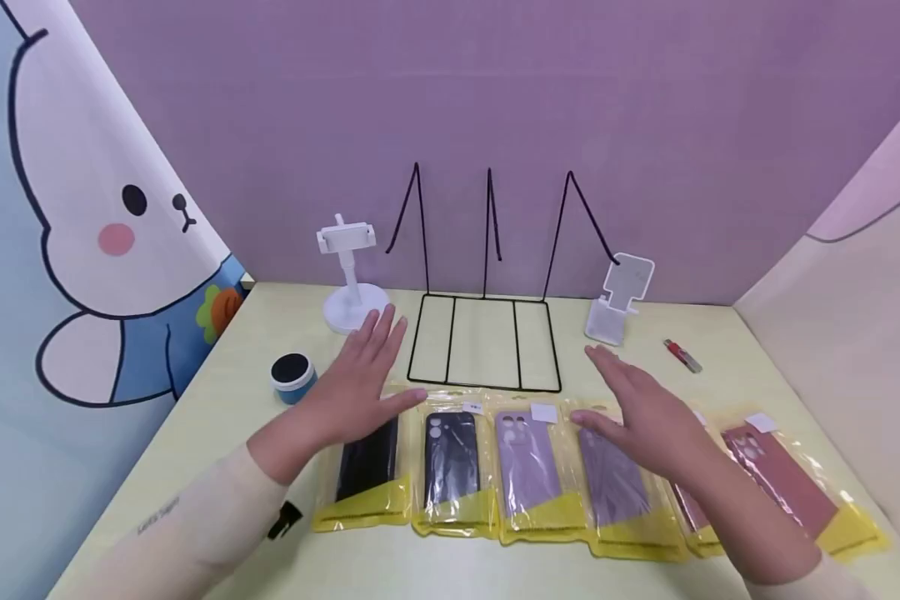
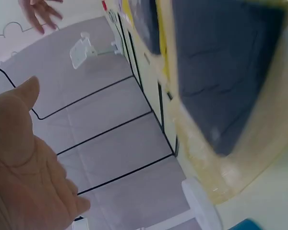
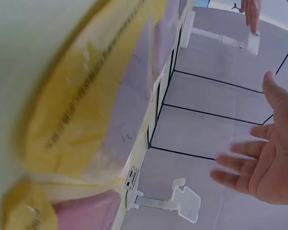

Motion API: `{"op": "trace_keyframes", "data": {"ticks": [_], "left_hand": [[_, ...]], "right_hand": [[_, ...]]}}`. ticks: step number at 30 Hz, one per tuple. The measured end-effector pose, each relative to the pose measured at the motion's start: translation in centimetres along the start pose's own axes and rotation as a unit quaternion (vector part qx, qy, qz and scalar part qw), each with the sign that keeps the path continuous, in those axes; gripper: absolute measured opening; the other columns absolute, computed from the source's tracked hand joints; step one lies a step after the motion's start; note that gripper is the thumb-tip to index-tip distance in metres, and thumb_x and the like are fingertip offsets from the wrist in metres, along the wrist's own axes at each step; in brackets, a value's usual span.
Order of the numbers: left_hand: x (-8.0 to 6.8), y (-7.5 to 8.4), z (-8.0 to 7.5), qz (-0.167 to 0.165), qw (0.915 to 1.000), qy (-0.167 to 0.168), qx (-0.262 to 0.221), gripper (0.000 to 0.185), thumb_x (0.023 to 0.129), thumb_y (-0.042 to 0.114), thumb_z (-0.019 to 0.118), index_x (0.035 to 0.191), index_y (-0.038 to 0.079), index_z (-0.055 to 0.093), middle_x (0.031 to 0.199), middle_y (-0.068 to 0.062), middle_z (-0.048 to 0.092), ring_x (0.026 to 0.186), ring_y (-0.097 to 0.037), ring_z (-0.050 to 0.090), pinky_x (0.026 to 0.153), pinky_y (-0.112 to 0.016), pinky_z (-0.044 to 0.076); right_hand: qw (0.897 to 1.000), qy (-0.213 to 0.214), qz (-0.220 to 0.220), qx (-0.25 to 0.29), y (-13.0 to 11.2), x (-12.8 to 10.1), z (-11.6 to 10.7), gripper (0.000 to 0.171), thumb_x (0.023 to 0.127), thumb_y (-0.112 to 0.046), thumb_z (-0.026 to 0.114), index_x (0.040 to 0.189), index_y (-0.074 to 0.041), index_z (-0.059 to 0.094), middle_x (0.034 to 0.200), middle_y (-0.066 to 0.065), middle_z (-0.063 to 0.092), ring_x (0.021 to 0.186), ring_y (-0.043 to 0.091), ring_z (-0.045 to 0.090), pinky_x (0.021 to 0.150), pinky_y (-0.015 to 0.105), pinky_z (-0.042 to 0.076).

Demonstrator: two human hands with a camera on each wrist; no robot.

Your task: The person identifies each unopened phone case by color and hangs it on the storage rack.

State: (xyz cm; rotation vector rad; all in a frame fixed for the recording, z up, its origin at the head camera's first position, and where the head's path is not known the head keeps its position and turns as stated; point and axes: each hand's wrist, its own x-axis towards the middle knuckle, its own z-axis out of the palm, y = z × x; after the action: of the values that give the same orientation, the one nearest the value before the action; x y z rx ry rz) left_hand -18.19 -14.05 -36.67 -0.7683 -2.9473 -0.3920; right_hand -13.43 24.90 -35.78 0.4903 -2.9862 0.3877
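my left hand flat, fingers spread, hovers over leftmost dark case packet. my right hand flat, fingers straight, over purple case packet. neither holds anything.

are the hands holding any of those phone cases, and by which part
Nothing is held: left hand and right hand hover open, fingers straight, above the row of packaged phone cases.
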Motion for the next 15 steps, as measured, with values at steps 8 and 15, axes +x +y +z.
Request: {"op": "trace_keyframes", "data": {"ticks": [8, 15], "left_hand": [[6.6, -2.9, -0.8, 0.028, 0.9899, -0.122, -0.065, 0.092, 0.095, 0.06, 0.05, 0.159, 0.019, -0.002, 0.165, -0.004, -0.015, 0.153, -0.026, -0.007, 0.122, -0.051, 0.014], [10.3, -5.6, 1.0, 0.005, 0.9659, -0.245, -0.083, 0.09, 0.096, 0.051, 0.056, 0.159, 0.02, 0.001, 0.167, -0.004, -0.001, 0.153, -0.025, 0.002, 0.123, -0.046, 0.014]], "right_hand": [[0.994, -0.076, 0.009, 0.076, 0.8, 3.2, 0.8, 0.075, 0.09, -0.062, 0.058, 0.146, -0.014, 0.046, 0.14, 0.012, 0.056, 0.122, 0.034, 0.058, 0.096, 0.057, 0.047], [0.989, -0.138, -0.017, 0.05, 0.8, 5.2, 3.2, 0.065, 0.088, -0.05, 0.068, 0.138, -0.009, 0.055, 0.137, 0.013, 0.058, 0.126, 0.035, 0.055, 0.101, 0.054, 0.046]]}}
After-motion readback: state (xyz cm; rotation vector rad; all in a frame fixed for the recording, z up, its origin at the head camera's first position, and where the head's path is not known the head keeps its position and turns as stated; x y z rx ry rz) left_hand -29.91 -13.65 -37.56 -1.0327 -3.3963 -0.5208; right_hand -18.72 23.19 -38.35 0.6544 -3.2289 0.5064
